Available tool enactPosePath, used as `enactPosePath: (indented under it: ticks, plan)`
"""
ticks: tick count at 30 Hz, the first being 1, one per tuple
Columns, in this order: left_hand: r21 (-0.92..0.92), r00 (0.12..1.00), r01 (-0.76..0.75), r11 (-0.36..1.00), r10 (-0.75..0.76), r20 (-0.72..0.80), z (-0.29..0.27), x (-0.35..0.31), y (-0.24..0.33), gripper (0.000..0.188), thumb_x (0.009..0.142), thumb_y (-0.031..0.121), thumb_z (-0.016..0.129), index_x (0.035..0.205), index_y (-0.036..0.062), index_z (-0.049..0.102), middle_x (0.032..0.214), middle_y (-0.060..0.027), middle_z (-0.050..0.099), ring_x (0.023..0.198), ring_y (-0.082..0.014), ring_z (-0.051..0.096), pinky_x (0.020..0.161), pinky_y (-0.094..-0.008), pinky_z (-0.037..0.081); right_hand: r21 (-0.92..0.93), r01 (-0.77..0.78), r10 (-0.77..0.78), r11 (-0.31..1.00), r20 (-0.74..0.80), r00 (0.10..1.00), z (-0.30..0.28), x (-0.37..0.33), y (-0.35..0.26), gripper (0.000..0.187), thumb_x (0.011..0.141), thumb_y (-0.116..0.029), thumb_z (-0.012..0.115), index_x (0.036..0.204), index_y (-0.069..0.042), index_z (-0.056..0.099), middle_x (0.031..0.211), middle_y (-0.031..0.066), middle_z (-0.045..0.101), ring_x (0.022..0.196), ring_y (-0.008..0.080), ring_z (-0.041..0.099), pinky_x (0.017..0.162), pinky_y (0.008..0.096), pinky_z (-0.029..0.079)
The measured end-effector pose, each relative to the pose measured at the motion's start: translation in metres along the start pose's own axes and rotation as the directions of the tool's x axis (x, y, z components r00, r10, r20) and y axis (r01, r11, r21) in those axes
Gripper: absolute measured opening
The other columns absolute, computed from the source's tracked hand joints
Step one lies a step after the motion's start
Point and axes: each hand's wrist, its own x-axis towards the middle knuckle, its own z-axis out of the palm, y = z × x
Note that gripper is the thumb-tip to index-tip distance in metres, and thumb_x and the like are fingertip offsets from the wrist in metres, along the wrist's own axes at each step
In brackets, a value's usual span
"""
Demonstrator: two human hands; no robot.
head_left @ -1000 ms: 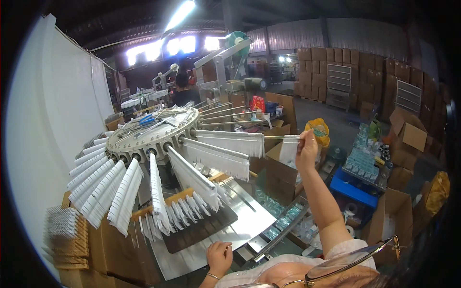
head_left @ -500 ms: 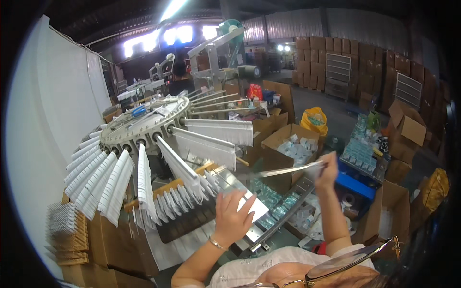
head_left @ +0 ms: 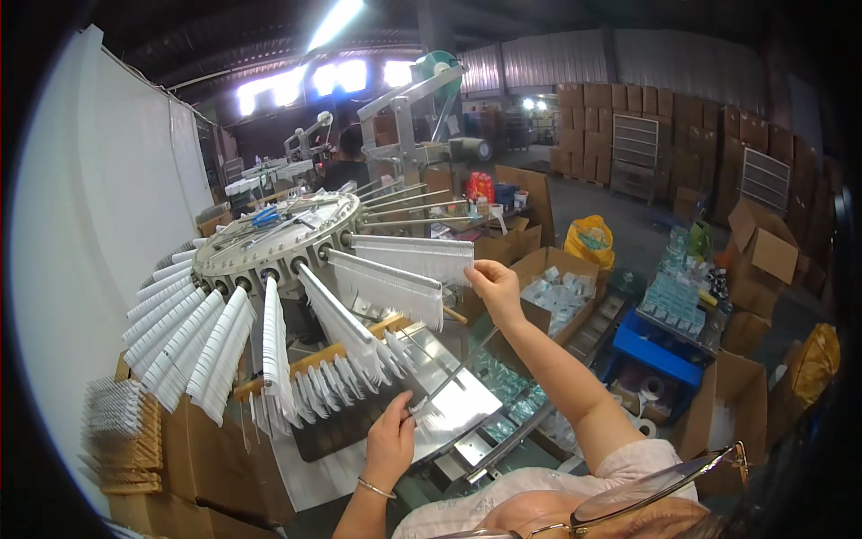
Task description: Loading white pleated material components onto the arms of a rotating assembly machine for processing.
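Observation:
My right hand (head_left: 496, 287) is closed in a pinch at the outer end of a rod hung with thin white sheets (head_left: 413, 258). This rod sticks out from a round metal turntable (head_left: 278, 229), whose other rods carry similar white sheets. Lower down, my left hand (head_left: 389, 445) hovers at the near edge of a shiny metal plate (head_left: 458, 400), its fingers slightly apart and nothing visible in them. A rack with a wooden bar and a row of white folded pieces (head_left: 332, 382) is just to its left.
Bare metal rods (head_left: 422, 211) jut from the turntable's far right. Cartons, one a box of small packets (head_left: 557, 296), and a blue bin (head_left: 660, 346) stand to the right. Stacked wooden-based pieces (head_left: 126, 431) sit at left. A person (head_left: 348, 157) is behind the machine.
My right hand has swung left from the right side, where it held a thin pale strip, to the rod's end. My left hand has come off the metal plate, down and left.

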Motion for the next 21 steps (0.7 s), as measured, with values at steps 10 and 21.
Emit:
enactPosePath:
  ticks: [10, 21]
  plan:
    - [0.002, 1.0, 0.031, 1.0, -0.031, -0.001, -0.001, -0.007, -0.01, 0.033, 0.074, 0.001, 0.051, 0.107, 0.0054, 0.05, 0.07, -0.0131, 0.054, 0.063, -0.0254, 0.054, 0.059, -0.0306, 0.043, -0.01, 0.015, -0.015, 1.0, -0.022, 1.0, 0.005, 0.0, -0.004, 0.015, 0.076, -0.013, 0.061, 0.08, 0.001, 0.06, 0.063, -0.0035, 0.052, 0.053, 0.001, 0.041, 0.047, 0.016, 0.029]
    - [0.071, 0.992, -0.027, 0.997, 0.035, -0.122, 0.001, 0.001, -0.01, 0.037, 0.072, -0.002, 0.051, 0.109, 0.0028, 0.048, 0.072, -0.014, 0.053, 0.064, -0.0279, 0.053, 0.06, -0.0333, 0.043, -0.248, 0.144, -0.149, 0.958, -0.003, 0.989, -0.027, -0.032, 0.025, 0.013, 0.077, -0.012, 0.059, 0.077, 0.001, 0.058, 0.06, -0.0011, 0.052, 0.054, 0.0033, 0.047, 0.05, 0.0175, 0.035]
